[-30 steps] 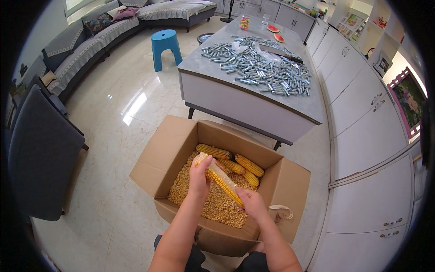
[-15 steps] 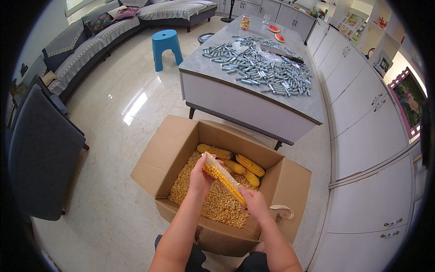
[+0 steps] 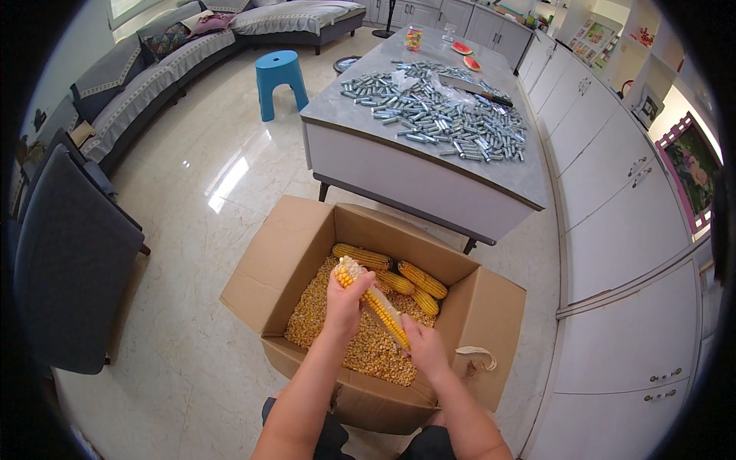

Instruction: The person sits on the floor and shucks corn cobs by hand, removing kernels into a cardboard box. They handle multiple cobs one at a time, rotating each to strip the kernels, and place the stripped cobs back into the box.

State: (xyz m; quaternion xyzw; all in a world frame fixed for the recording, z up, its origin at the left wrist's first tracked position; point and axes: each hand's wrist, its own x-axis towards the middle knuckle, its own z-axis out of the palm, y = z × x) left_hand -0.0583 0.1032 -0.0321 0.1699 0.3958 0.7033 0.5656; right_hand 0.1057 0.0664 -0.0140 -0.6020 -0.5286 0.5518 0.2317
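Above an open cardboard box (image 3: 295, 234), both hands grip one ear of corn (image 3: 376, 305). It slants from upper left to lower right, with yellow kernels along one side and a bare pale strip along the other. Wrapped round the upper end is my left hand (image 3: 344, 300), its thumb lying along the cob. My right hand (image 3: 425, 345) is closed on the lower end. Loose corn kernels (image 3: 307, 313) cover the bottom of the box. Several whole ears of corn (image 3: 422, 279) lie on them against the far side.
A dried husk strip (image 3: 478, 356) rests on the box's right flap. Just beyond stands a grey table (image 3: 337, 123) bearing many small metal cylinders (image 3: 437, 111), a knife (image 3: 494, 98) and watermelon slices (image 3: 461, 48). A blue stool (image 3: 279, 80), a dark chair (image 3: 73, 261) and white cabinets (image 3: 621, 307) stand around.
The ear of corn has turned a little in my hands, so more kernels face up. My left thumb now lies across it, and my right hand has shifted slightly left.
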